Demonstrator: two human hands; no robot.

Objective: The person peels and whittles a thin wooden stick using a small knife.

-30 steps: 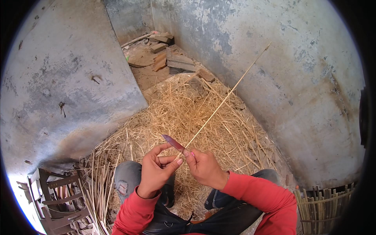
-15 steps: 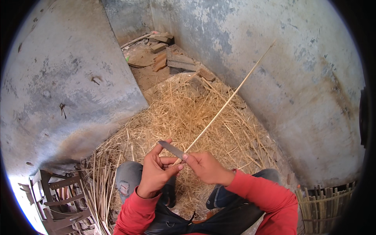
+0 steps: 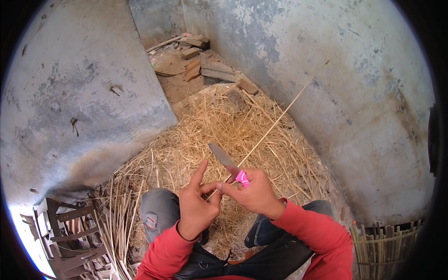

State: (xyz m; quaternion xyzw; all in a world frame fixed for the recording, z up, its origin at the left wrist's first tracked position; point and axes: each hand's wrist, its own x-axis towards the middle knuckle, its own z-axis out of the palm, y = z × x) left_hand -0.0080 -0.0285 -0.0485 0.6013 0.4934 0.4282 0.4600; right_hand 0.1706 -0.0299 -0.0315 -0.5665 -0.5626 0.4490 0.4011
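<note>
The knife (image 3: 221,154) has swung clear of the left hand (image 3: 198,201), apparently freeing both thumbs for the pale strip (image 3: 287,110). The left grip pinches the strip's near end above straw (image 3: 205,128); the right hand (image 3: 257,190) clasps the knife's pink handle.

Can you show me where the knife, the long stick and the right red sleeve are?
Knife (image 3: 222,155): head view, on the middle of its blade.
Stick (image 3: 283,114): head view, about midway along its length.
Right red sleeve (image 3: 318,229): head view, on the forearm part.
</note>
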